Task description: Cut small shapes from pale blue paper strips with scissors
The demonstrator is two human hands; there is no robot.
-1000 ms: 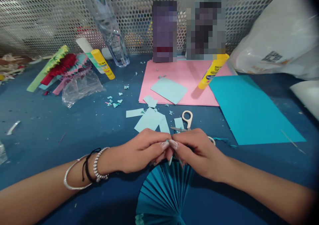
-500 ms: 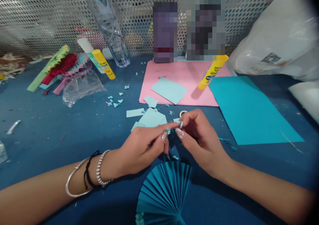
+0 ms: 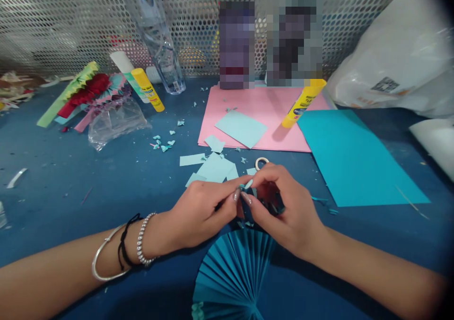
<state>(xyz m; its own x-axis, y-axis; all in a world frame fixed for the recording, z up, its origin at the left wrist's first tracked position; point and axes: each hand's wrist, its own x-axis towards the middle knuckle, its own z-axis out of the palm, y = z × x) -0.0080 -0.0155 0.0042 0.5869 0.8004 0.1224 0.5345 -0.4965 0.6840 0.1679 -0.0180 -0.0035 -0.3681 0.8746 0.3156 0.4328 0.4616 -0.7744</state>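
Note:
My left hand [image 3: 205, 206] pinches a tiny light-blue paper piece [image 3: 242, 187] between thumb and index finger. From the right, my right hand [image 3: 287, 206] meets it, its thumb and index fingertips closed at the same small piece. Dark scissors-like metal seems to show under the right palm, partly hidden. Below both hands lies a pleated blue paper fan [image 3: 234, 268], with small pale pieces at its lower left edge. Just beyond the fingers are light-blue paper scraps [image 3: 214, 167] and a roll of tape [image 3: 261, 163].
Pink sheets [image 3: 276, 142] lie behind, bearing a pale blue card and an upright glue stick [image 3: 304, 103]. A blue sheet [image 3: 362, 159] is at right, beside a white plastic bag [image 3: 393, 55]. Folded paper fans [image 3: 85, 90], more glue sticks and a bottle [image 3: 166, 64] stand or lie at left.
My right hand's fingertips have moved slightly left and down, closing against my left fingertips. More of the tape roll shows. My left hand has hardly moved.

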